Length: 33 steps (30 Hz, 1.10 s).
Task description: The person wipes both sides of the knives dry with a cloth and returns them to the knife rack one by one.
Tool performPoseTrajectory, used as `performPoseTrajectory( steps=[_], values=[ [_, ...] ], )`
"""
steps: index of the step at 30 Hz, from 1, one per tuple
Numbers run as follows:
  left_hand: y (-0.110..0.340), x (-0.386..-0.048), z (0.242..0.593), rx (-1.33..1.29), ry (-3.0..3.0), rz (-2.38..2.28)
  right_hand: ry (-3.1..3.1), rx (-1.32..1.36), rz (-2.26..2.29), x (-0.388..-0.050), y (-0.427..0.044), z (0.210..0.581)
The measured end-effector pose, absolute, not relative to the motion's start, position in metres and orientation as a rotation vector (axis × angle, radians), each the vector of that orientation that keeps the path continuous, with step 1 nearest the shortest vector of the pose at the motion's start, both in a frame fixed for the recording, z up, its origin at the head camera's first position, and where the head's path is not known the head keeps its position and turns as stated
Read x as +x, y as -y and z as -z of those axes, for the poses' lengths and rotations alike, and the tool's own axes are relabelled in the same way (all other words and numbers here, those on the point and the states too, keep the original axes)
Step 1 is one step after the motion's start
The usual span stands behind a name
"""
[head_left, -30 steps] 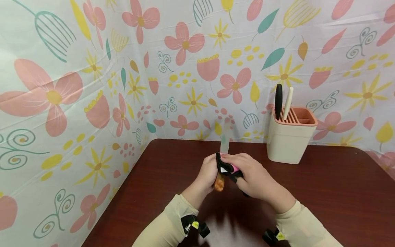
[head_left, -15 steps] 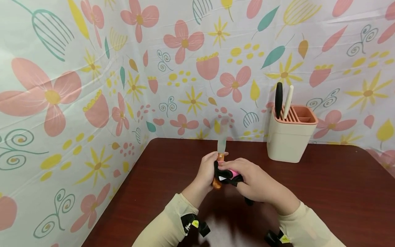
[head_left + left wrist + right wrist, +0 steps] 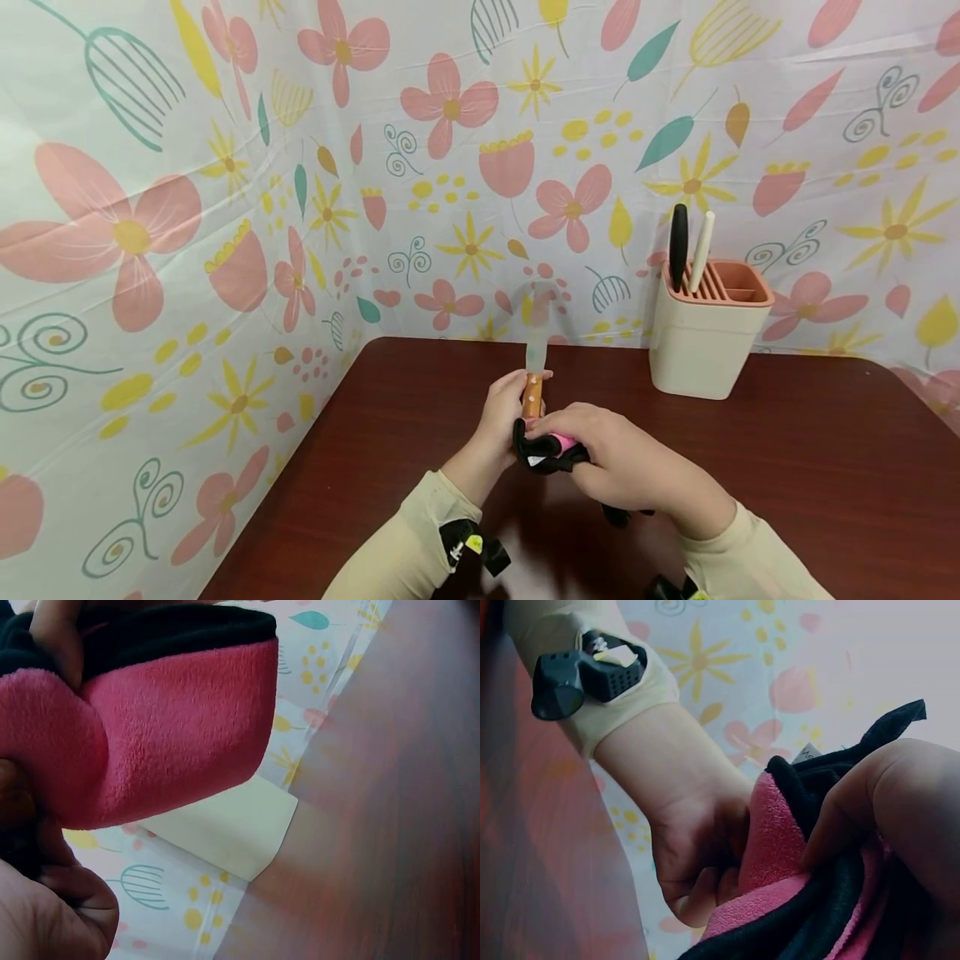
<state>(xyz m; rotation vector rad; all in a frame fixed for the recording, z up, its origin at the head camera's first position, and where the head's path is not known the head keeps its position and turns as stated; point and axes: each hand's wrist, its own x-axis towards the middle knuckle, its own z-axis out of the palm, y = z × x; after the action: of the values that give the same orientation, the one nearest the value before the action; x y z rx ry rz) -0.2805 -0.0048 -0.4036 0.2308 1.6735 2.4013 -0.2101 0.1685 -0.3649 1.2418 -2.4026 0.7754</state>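
Observation:
A knife [image 3: 532, 396] with a riveted orange-brown wooden handle points away from me in the head view, its pale blade reaching toward the wall. My left hand [image 3: 501, 417] grips the handle from the left side. Against the handle's near end, my right hand [image 3: 637, 458] pinches a folded pink and black cloth [image 3: 550, 454]. The left wrist view shows the fuzzy pink side of the cloth [image 3: 180, 735] up close, hiding most of the knife. In the right wrist view, the cloth [image 3: 776, 832] lies between both hands, and the left fingers are curled.
A cream knife block [image 3: 705, 342] with an orange slotted top stands at the table's back right. It holds a black-handled knife [image 3: 678, 247] and a white-handled one [image 3: 702, 250]. Flower-printed sheeting [image 3: 450, 192] rises behind and left of the dark wooden table [image 3: 810, 467].
My right hand has drawn the cloth down the handle toward me, baring more of the wood near the blade. The left hand has stayed nearly still, holding the knife.

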Motion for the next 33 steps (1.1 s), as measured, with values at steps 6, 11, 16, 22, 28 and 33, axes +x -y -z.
performPoseTrajectory(
  steps=[6,11,16,22,28,33],
  values=[
    [0.004,-0.28,0.408,0.251,-1.673,-2.382,2.302,1.37,-0.829,-0.211,-0.169,0.362],
    [0.003,-0.279,0.411,0.281,-1.712,-2.359,2.32,1.495,-1.071,-0.211,-0.177,0.35],
    [0.002,-0.276,0.409,0.36,-1.721,-2.361,2.353,1.346,-1.269,-0.215,-0.191,0.341],
    [0.0,-0.269,0.406,0.456,-1.758,-2.322,2.329,1.028,-1.204,-0.228,-0.197,0.349],
    [-0.006,-0.266,0.405,0.369,-1.736,-2.334,2.241,0.956,-1.026,-0.243,-0.183,0.375],
    [-0.007,-0.268,0.403,0.323,-1.713,-2.344,2.202,0.923,-0.924,-0.242,-0.178,0.382]
  ],
)
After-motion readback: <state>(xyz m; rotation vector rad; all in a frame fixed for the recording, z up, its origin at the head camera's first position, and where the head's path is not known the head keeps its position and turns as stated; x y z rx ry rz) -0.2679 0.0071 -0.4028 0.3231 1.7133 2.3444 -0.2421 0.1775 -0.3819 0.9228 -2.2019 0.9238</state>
